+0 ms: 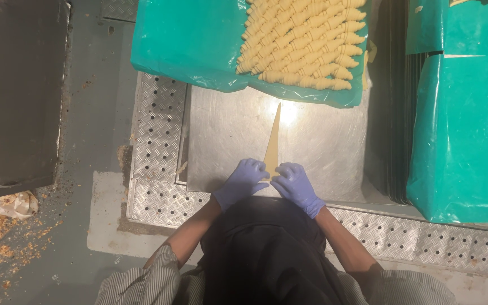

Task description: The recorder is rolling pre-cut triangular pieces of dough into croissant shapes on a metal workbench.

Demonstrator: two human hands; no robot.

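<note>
A long thin triangle of pale dough (pixel 273 140) lies on the steel work surface (pixel 227 135), its tip pointing away from me. Both my hands wear purple gloves. My left hand (pixel 243 181) and my right hand (pixel 296 185) rest side by side on the wide near end of the triangle, fingers pressing it down. Beyond the tip, several rows of rolled dough crescents (pixel 303 42) lie on a teal plastic sheet (pixel 187 39).
More teal sheeting (pixel 461 135) covers a stack of trays to the right. A diamond-plate metal ledge (pixel 159 203) borders the work surface on the left and near side. Crumbs (pixel 4 231) are scattered on the grey floor at the lower left.
</note>
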